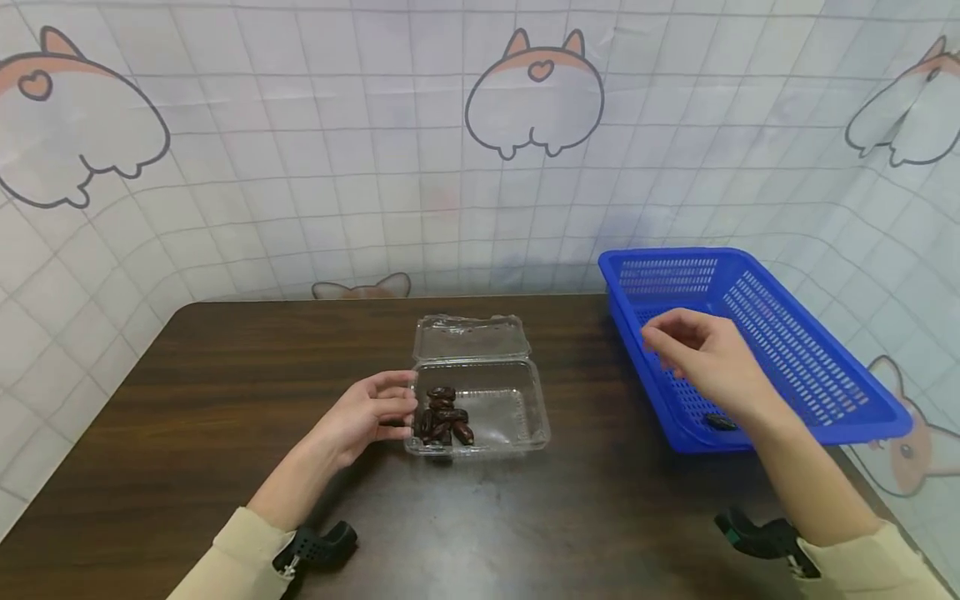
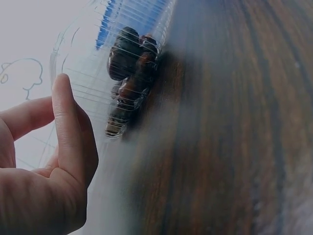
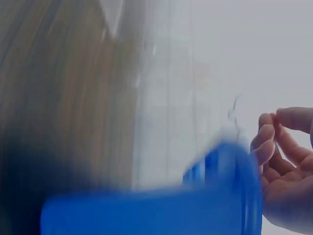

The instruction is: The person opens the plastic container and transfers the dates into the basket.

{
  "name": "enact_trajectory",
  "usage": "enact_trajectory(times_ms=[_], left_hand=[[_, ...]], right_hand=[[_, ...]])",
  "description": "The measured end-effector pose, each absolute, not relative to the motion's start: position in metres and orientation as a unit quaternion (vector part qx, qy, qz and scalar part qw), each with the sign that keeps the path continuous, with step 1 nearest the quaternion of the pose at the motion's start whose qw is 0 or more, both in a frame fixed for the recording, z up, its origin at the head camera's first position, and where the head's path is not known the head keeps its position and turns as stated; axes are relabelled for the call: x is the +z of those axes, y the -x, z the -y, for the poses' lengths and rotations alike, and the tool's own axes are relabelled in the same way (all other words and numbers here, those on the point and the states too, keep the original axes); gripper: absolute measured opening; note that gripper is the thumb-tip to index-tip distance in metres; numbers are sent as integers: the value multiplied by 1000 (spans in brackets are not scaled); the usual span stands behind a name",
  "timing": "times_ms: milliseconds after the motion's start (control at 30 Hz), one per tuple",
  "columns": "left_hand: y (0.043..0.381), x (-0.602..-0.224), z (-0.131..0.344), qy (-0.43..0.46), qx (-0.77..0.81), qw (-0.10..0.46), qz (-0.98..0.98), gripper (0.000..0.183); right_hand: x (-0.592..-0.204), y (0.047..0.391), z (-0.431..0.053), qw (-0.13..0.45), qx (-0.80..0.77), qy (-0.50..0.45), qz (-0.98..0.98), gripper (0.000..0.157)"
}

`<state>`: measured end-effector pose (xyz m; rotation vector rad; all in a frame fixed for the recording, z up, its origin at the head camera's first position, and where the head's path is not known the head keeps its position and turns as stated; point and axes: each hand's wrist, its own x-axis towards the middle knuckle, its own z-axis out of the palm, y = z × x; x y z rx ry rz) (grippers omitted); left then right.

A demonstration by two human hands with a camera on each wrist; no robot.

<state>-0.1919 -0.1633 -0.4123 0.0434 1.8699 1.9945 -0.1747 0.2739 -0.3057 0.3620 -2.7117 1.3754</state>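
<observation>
A clear plastic clamshell box (image 1: 510, 421) lies with its lid (image 1: 472, 337) folded back. Several dark brown dates (image 1: 450, 417) sit in its left part. My left hand (image 1: 367, 417) rests its spread, nearly straight fingers against the box's left side. In the left wrist view, the dates (image 2: 129, 73) show through the ribbed plastic wall. My right hand (image 1: 708, 358) is above the left side of a blue basket (image 1: 817, 358). Its fingers are curled, with thumb and fingertips close together, and nothing shows between them in the right wrist view. One dark date (image 1: 720, 422) lies in the basket's near end.
Everything stands on a dark brown wooden table (image 1: 247, 358). A white tiled-pattern cloth (image 1: 337, 167) with cartoon drawings hangs behind and at the sides. The basket's raised rim (image 1: 637, 375) stands between the right hand and the box. Black straps with cameras (image 1: 322, 546) are on both wrists.
</observation>
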Motion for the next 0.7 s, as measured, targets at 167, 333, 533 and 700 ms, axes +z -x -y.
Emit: enact_trajectory(times_ms=[167, 333, 533, 700], left_hand=[[192, -413, 164, -14, 713, 205, -670, 57], [191, -408, 171, -19, 705, 203, -680, 58], [193, -408, 171, -25, 707, 210, -675, 58], [191, -411, 165, -23, 711, 211, -670, 58]], right_hand=[[-309, 183, -223, -20, 487, -180, 855, 21], [-322, 190, -168, -108, 449, -226, 858, 17], [-341, 200, -132, -163, 423, -238, 859, 19], [-358, 209, -120, -182, 399, -244, 865, 20]])
